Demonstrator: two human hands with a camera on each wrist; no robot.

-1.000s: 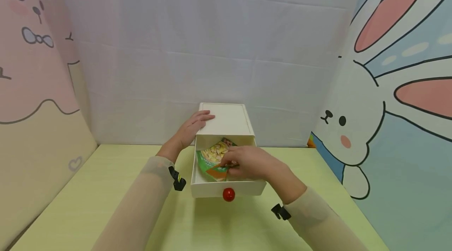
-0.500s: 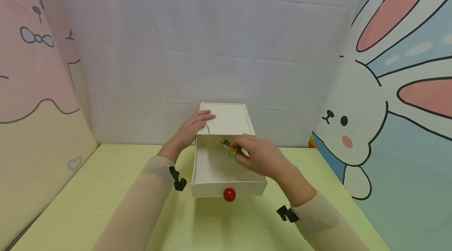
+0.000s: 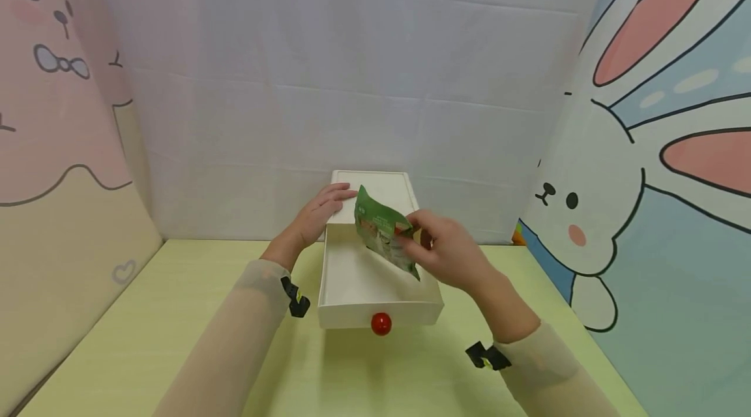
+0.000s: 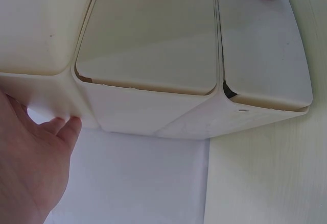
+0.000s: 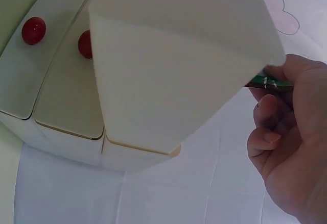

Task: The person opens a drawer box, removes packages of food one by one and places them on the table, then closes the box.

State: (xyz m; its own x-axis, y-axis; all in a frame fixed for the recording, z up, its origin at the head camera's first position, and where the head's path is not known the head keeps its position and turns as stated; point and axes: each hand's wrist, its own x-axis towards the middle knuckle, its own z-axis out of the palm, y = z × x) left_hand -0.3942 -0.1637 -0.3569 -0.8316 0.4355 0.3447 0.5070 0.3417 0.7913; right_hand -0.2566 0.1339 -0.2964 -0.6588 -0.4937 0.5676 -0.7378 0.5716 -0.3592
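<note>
A white drawer cabinet [image 3: 375,199] has its top drawer [image 3: 346,316] pulled out, with a red knob [image 3: 381,324] on the front. My left hand [image 3: 317,215] rests on the cabinet's top left edge, fingers laid flat over it; the left wrist view shows it against the side. My right hand [image 3: 454,251] pinches a green snack bag [image 3: 378,225] by its right end, tilted above the drawer. In the right wrist view only a strip of the bag [image 5: 273,84] shows, the rest hidden by the drawer's underside [image 5: 163,76] and my fingers.
Two lower drawers [image 5: 71,91] with red knobs are closed in the right wrist view. Behind the cabinet hangs a white cloth [image 3: 293,111]. A rabbit-print panel [image 3: 675,241] stands right and a pink-and-cream one [image 3: 58,208] left of the pale green table [image 3: 223,273].
The snack bag has come up out of the drawer in my right hand and turned, its plain green side now showing. My right hand moved up and right. My left hand stayed put.
</note>
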